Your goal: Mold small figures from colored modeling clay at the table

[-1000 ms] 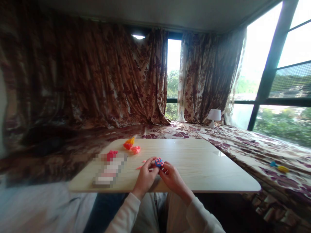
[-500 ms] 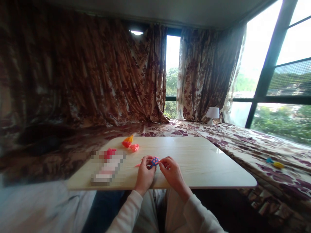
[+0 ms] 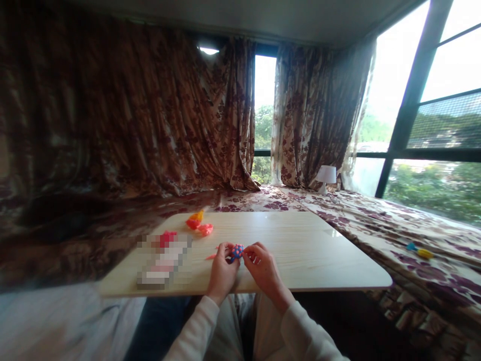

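Between my hands, over the near middle of the table (image 3: 300,250), is a small blue ball (image 3: 237,251) covered with pinkish-orange dots. My left hand (image 3: 222,271) grips it from the left, thumb and fingers closed around its side. The fingertips of my right hand (image 3: 265,264) are pinched together at the ball's right edge; whatever is between them is too small to make out. A thin pinkish-orange pointed piece (image 3: 211,256) lies on the table just left of my left hand, partly hidden behind it.
Crumpled orange-red pieces (image 3: 205,229) and a yellow one (image 3: 198,215) lie at the table's back left. Nearer are a pink-red lump (image 3: 167,238) and a blurred-out flat object (image 3: 161,268). Right of the table, blue (image 3: 412,246) and yellow (image 3: 425,254) pieces rest on flowered cloth. A white lamp (image 3: 326,174) stands behind.
The view has shifted slightly, so everything sits a little further left. Both hands stay at the dotted ball, which appears slightly turned; the right fingertips remain at its edge.
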Action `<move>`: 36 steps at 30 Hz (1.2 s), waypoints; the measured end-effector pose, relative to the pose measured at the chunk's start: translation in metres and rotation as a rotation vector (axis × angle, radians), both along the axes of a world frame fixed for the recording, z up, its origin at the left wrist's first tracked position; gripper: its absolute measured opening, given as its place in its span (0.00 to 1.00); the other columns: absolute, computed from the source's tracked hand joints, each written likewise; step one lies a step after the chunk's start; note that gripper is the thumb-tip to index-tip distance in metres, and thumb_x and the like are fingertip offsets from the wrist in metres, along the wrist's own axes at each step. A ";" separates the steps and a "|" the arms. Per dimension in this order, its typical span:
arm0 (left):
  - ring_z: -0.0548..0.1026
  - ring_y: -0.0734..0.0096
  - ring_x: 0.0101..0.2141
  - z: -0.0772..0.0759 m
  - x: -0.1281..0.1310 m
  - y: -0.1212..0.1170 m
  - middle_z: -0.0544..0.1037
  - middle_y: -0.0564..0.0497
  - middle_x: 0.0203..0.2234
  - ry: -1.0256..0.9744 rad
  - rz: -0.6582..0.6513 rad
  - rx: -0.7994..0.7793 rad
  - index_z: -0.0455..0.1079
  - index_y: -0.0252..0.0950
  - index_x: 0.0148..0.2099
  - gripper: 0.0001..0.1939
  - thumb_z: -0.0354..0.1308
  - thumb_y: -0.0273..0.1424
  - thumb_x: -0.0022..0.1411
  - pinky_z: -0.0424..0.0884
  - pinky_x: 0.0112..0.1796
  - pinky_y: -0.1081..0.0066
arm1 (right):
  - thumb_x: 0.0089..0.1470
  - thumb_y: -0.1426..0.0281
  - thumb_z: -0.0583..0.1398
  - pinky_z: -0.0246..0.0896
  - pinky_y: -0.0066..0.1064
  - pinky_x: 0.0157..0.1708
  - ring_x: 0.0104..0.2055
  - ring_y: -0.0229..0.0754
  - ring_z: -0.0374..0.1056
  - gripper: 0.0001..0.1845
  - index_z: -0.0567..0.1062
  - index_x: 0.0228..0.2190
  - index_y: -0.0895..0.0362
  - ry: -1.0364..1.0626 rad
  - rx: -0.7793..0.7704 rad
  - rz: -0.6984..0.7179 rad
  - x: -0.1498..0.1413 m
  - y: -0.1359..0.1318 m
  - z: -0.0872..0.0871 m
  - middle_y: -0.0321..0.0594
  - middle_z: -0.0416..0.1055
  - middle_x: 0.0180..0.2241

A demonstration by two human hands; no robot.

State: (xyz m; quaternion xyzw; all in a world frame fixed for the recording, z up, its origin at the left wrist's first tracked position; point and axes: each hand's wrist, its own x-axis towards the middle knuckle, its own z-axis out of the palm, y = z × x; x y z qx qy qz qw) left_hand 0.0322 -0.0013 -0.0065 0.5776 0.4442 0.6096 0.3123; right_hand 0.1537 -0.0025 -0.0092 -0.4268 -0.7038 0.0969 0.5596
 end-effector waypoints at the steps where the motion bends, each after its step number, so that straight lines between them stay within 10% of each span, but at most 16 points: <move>1: 0.76 0.68 0.33 0.000 0.000 0.000 0.78 0.50 0.30 0.006 0.000 0.002 0.61 0.37 0.34 0.11 0.57 0.27 0.46 0.70 0.31 0.72 | 0.49 0.73 0.57 0.59 0.25 0.26 0.25 0.34 0.64 0.05 0.74 0.26 0.57 -0.004 -0.003 -0.006 0.000 -0.001 0.000 0.35 0.67 0.25; 16: 0.75 0.67 0.35 -0.003 0.003 0.000 0.76 0.51 0.30 0.073 -0.037 0.033 0.60 0.38 0.35 0.09 0.56 0.27 0.49 0.68 0.33 0.71 | 0.49 0.75 0.55 0.54 0.24 0.25 0.24 0.33 0.61 0.06 0.71 0.23 0.57 -0.135 0.001 -0.169 -0.001 -0.003 -0.001 0.33 0.65 0.24; 36: 0.76 0.65 0.34 0.000 -0.005 0.002 0.78 0.47 0.31 -0.142 -0.146 -0.082 0.63 0.34 0.41 0.16 0.57 0.31 0.48 0.70 0.33 0.70 | 0.52 0.79 0.51 0.60 0.28 0.32 0.32 0.39 0.64 0.21 0.73 0.44 0.51 -0.173 0.155 0.029 0.003 -0.012 -0.001 0.39 0.65 0.32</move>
